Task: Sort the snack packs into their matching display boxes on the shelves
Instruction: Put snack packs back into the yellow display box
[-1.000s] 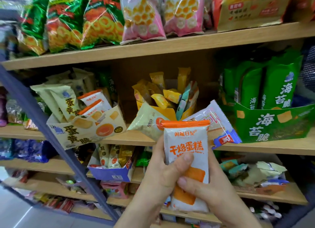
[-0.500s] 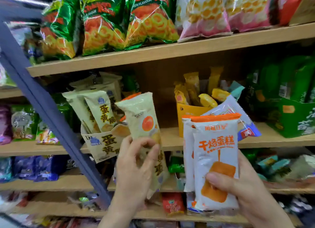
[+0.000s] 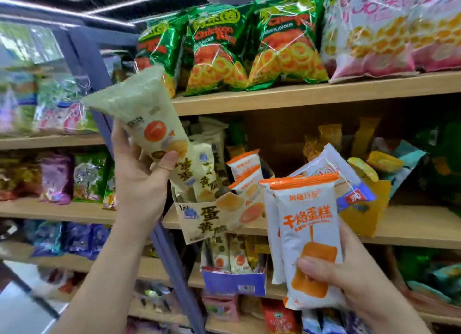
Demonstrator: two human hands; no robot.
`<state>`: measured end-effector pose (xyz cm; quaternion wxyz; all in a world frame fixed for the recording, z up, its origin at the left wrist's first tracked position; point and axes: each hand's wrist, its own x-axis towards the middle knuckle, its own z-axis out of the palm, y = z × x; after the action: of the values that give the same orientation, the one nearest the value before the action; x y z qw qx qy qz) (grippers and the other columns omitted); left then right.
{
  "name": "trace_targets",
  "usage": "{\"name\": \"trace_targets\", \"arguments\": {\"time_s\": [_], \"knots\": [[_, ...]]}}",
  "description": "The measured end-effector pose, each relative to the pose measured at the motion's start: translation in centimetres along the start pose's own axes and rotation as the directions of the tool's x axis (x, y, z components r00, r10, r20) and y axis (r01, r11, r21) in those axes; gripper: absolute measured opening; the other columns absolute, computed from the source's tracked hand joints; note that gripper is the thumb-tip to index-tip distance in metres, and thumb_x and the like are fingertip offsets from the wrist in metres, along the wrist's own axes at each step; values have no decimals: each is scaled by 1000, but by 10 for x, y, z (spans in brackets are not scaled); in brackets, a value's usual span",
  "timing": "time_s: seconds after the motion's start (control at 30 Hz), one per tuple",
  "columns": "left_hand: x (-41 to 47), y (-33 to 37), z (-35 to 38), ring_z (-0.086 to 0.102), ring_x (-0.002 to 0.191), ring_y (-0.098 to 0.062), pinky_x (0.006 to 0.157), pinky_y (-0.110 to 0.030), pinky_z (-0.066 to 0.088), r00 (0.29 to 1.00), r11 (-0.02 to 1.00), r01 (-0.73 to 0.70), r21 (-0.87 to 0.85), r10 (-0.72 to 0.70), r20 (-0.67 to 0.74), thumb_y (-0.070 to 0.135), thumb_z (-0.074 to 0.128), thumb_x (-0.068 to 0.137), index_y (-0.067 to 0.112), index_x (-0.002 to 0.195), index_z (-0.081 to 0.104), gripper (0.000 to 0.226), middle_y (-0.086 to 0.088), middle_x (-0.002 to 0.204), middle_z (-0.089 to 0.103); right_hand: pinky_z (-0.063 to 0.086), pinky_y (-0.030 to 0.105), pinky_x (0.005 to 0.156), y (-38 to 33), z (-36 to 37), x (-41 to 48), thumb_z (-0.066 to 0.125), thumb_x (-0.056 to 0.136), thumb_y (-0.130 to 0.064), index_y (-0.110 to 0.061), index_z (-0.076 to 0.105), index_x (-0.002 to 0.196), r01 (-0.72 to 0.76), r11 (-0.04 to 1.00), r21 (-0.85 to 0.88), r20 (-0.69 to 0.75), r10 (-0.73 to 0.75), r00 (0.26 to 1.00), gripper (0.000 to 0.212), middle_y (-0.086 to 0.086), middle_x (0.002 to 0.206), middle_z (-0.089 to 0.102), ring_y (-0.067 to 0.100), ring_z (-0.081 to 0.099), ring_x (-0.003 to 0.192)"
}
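The left hand (image 3: 139, 184) grips a crinkly cream plastic pack (image 3: 147, 116) raised at a tilt, thumb pressed near its printed yolk, up and left of the open cream cardboard display box (image 3: 212, 216) on the wooden shelf (image 3: 411, 221). The right hand (image 3: 349, 278) clutches glossy, rectangular white-and-orange packs (image 3: 309, 234) upright, just right of that box.

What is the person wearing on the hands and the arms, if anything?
Nothing shows: the left hand and right hand are bare, with no gloves, rings or watch visible, and no sleeve is in view.
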<state>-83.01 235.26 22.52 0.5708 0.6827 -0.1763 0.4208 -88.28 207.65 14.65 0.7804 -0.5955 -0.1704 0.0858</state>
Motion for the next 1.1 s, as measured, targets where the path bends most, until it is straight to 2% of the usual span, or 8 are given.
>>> {"name": "trace_targets", "arguments": {"time_s": [0.1,0.23,0.4,0.6,0.73,0.87,1.0,1.1], "knots": [[10,-24,-7,58,113,-9,99,-29,49,990,991,131,2,-131,50,-7,60,90,15,132,38,52,2,121,58,59,29,67,2,6,5,87,39,-22,-36,57,122,-5,1000,15,12,5,1000,90,2,107,75,23,73,96],[5,-46,-15,63,108,-6,92,-26,53,917,945,314,95,-328,225,-7,53,93,12,135,43,47,5,117,64,59,30,71,5,8,8,87,41,-22,-36,51,131,-39,999,-11,32,40,999,98,2,110,74,23,72,99],[11,-53,-21,64,105,-3,94,-30,53,890,908,372,196,-408,202,1,57,94,18,126,49,37,7,116,65,59,29,73,9,10,13,90,38,-31,-40,47,134,-101,992,-78,39,104,994,106,-5,113,73,18,71,103],[14,-50,-30,59,101,-1,79,-11,49,946,897,233,376,-299,127,9,67,90,23,120,51,37,8,113,63,59,31,79,11,13,20,93,40,-41,-57,44,128,-117,981,-155,75,129,989,102,-17,116,69,11,69,107],[5,-66,-27,52,104,-13,88,-38,51,977,794,123,595,-203,69,24,70,88,19,145,36,67,-1,125,49,58,27,80,12,17,27,92,45,-42,-70,46,119,-94,970,-222,125,124,984,91,-21,128,60,5,65,112],[1,-57,-33,50,96,-21,74,-36,50,995,763,-102,638,93,47,18,83,76,19,150,27,93,-2,121,41,50,14,92,6,23,38,91,52,-49,-85,32,111,-4,873,-487,172,100,980,91,-47,141,17,-21,42,122],[2,-46,-36,51,95,-29,77,-35,48,875,506,-466,726,383,295,15,75,83,10,124,63,43,-15,109,49,41,5,95,-12,32,53,83,64,-51,-89,19,108,129,618,-776,286,163,944,86,-54,133,-4,-27,27,122],[-5,-46,-34,60,86,-26,69,-39,55,825,519,-564,642,332,457,16,68,89,4,104,74,20,-11,97,62,41,3,93,-21,29,60,83,66,-49,-87,21,108,169,555,-814,348,234,908,84,-57,130,-7,-28,27,121]]}}
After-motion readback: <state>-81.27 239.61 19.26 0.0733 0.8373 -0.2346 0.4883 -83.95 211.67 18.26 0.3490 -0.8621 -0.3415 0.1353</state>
